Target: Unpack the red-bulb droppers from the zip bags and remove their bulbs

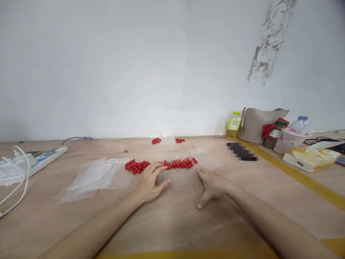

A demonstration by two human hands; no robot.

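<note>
Across the middle of the table lies a ridged, clear plastic sheet or row of clear sticks; I cannot tell which. A line of small red capsule-shaped pieces rests along its upper part. My left hand lies at the row's left end, fingertips on or just over the red pieces and thumb held apart. At the right edge, my right hand has its fingers spread, thumb toward the table. Neither hand grips anything visible. A heap of red pieces sits just left of my left fingers.
Clear plastic bags lie on the left, another bag on the right. Bagged red pieces lie by the wall. A power strip stands far left. On the right are a tea bottle, a plastic cup and tissues.
</note>
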